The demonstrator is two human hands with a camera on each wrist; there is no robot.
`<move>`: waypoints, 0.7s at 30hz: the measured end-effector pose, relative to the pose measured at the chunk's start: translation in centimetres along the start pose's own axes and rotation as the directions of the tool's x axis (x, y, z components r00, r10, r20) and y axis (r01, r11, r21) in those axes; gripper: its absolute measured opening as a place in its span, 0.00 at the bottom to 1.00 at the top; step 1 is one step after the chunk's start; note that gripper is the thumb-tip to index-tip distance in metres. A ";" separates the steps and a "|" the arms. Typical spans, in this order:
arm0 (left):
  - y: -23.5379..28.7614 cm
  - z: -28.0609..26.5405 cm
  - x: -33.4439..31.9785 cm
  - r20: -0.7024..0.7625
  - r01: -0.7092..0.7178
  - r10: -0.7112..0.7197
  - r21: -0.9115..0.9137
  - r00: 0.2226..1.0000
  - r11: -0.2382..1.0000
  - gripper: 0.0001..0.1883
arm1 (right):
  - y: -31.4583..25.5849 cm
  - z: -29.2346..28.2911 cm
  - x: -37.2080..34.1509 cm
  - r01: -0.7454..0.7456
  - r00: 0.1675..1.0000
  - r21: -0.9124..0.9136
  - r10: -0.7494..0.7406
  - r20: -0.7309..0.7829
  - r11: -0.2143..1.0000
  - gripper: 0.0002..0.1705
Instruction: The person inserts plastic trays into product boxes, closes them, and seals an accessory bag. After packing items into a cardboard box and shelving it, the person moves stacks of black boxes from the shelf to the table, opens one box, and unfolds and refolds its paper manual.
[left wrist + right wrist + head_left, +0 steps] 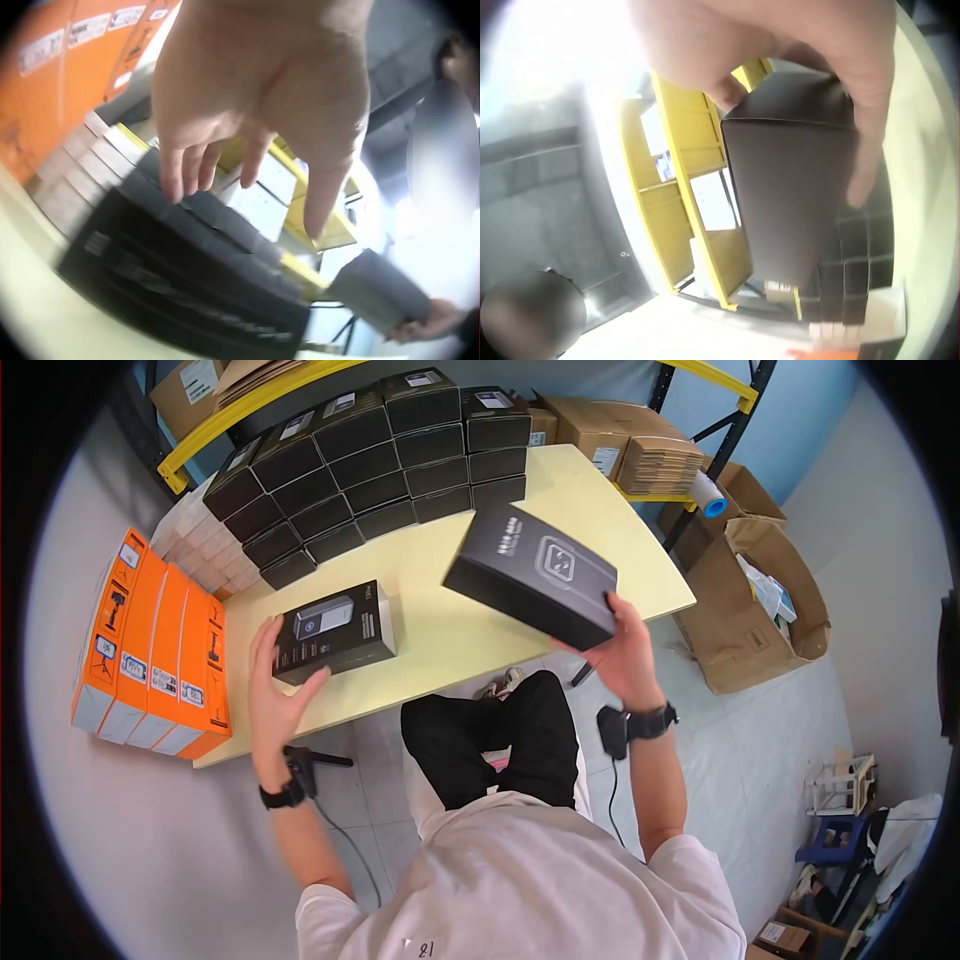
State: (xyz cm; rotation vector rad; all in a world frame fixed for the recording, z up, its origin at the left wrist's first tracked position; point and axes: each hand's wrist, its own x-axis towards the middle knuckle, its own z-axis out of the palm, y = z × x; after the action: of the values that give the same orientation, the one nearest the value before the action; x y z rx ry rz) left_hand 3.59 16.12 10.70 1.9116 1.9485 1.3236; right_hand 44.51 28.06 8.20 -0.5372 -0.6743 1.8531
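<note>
A black box (535, 572) is tilted above the right part of the yellow table; my right hand (622, 658) grips its near right end. In the right wrist view my right hand (780, 45) has thumb and fingers on opposite sides of that box (791, 187). A second black box (335, 630) with a device picture lies on the table at the left. Beside its left end is my left hand (278, 705), fingers extended and thumb spread. The left wrist view shows the left hand (262, 105) holding nothing, above the dark box (180, 285); whether it touches the box I cannot tell.
Stacked black boxes (375, 470) line the back of the table (440, 630). Orange boxes (160, 650) stand at the left edge, with small pale boxes (200, 545) behind them. An open carton (740, 630) stands on the floor at the right, and shelving (740, 390) is behind.
</note>
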 end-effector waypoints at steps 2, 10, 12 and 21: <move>2.9 3.3 -1.0 0.092 0.055 -0.019 -0.405 0.996 0.913 0.28 | 2.9 1.1 -1.1 -0.017 1.000 0.041 0.017 -0.006 0.999 0.23; 6.1 18.8 -1.6 0.428 0.423 0.101 -0.903 0.898 0.073 0.39 | 7.6 5.7 -4.1 -0.060 0.998 0.016 0.060 0.012 0.998 0.24; 7.5 18.6 -1.0 0.464 0.471 0.087 -0.875 0.882 -0.112 0.36 | 7.3 6.2 -4.5 -0.039 0.999 -0.089 0.039 -0.007 0.995 0.27; 9.0 17.7 0.8 0.470 0.494 0.186 -0.705 0.863 -0.509 0.42 | 3.8 5.0 -3.6 0.435 0.779 -0.900 -0.511 0.362 0.026 0.46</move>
State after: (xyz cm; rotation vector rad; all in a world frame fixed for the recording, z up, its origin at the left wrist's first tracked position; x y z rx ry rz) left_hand 21.19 23.96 5.90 0.4737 0.0340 1.3252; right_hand 39.98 22.53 9.52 -0.9965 -1.7771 0.4858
